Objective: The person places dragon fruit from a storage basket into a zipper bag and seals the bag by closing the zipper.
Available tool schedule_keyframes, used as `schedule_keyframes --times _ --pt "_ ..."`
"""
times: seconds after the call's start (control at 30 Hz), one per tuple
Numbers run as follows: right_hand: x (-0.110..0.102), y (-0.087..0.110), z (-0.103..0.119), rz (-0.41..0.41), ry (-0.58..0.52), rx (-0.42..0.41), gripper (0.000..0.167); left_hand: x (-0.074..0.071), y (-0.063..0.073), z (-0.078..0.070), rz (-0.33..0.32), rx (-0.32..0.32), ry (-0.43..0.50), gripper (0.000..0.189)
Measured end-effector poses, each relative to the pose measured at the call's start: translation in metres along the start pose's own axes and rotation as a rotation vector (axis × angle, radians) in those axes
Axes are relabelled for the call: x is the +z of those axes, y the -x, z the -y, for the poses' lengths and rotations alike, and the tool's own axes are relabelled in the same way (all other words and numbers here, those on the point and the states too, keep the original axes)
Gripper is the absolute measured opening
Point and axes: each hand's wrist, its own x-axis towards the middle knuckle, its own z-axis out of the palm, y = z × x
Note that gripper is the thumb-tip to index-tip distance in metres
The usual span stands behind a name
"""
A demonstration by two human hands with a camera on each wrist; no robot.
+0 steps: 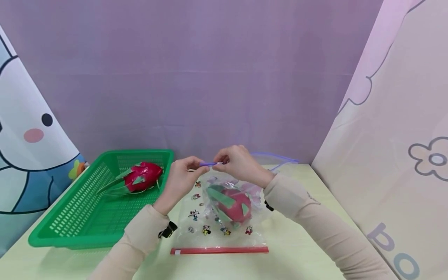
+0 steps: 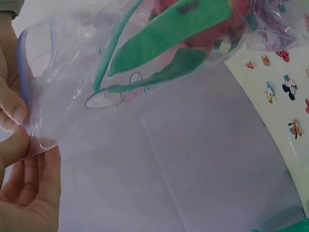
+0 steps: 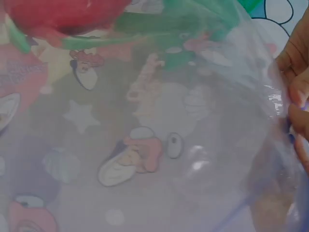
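Note:
A clear printed zip bag (image 2: 72,92) with a purple zip strip (image 1: 274,156) hangs from both hands, a red and green dragon fruit (image 1: 235,206) inside it. At one end of the strip, the left hand (image 1: 182,177) pinches the bag's top corner between thumb and fingers. Right beside it, the right hand (image 1: 241,165) pinches the purple strip with thumb and forefinger. The left wrist view shows the fruit's long green leaves through the plastic. Much of the right hand's fingers is hidden behind the bag in the right wrist view.
Beneath the held bag, another clear bag with cartoon prints (image 1: 195,223) lies flat, its red zip (image 1: 220,250) toward the person. A green basket (image 1: 38,233) on the left holds a second dragon fruit (image 1: 144,177). Behind the table hangs a purple cloth (image 1: 196,77); printed cloths flank both sides.

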Motion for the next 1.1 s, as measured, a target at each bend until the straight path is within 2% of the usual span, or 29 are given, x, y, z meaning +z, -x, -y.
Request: schedule_keyframes --times 0.23,0.47,0.67,1.1 --pt "0.003 -0.001 -0.010 0.012 -0.094 -0.015 0.007 0.001 0.002 0.002 -0.026 0.013 0.049 0.009" --pt "0.003 0.000 -0.012 0.004 -0.154 0.013 0.005 0.003 0.001 0.004 -0.028 -0.024 0.073 0.009" --pt "0.001 0.001 -0.012 -0.012 -0.164 0.041 0.004 0.002 0.001 0.005 -0.007 -0.033 0.095 0.010" --pt "-0.002 0.004 -0.014 -0.022 -0.131 0.041 0.004 -0.003 0.000 0.009 0.000 -0.036 0.097 0.009"
